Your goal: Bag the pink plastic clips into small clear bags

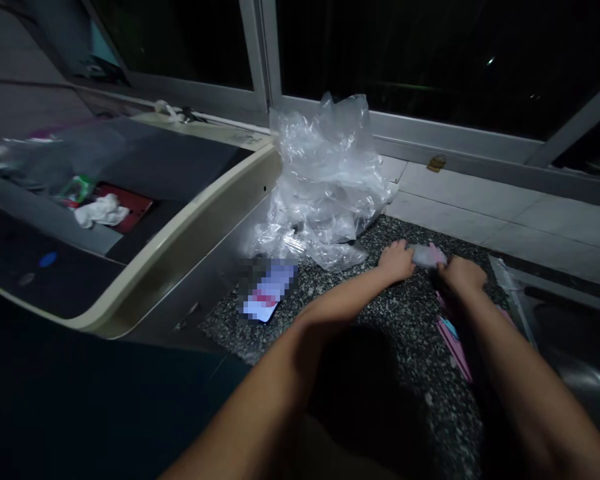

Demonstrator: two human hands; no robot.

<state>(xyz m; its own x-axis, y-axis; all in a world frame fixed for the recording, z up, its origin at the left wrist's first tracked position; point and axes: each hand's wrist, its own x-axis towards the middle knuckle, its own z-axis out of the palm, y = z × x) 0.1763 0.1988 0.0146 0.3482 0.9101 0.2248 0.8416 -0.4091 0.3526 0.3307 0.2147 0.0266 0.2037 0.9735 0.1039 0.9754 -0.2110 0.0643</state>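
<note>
The left grip point(397, 260) is curling its fingers over the left end of a small clear packet point(423, 256), and the right grip point(463, 275) is pinching the other end, its fingers bunched closed. The packet is spanning the short gap between the two, above the far part of the speckled counter point(420, 360). A bit of pink is showing at its right end; whether it is sitting inside the plastic or behind it, I cannot tell.

Just below the right grip, slim pink strips point(457, 353) are lying on the counter, a light blue patch point(449, 327) showing on them. The right forearm is partly covering that area.

To the left of the left grip, a heap of crumpled clear plastic point(330, 180) is standing against the window wall. In front of it a phone point(270, 290) is lying with its screen lit, the display blurred.

Farther left, a cream-edged appliance point(190, 223) is bearing a crumpled white cloth or tissue point(103, 211), which is partly covering a flat reddish-brown thing point(135, 205). A green package point(81, 189) is lying close by. At the far right, a metal sink point(595, 380) is catching a glint of light.
</note>
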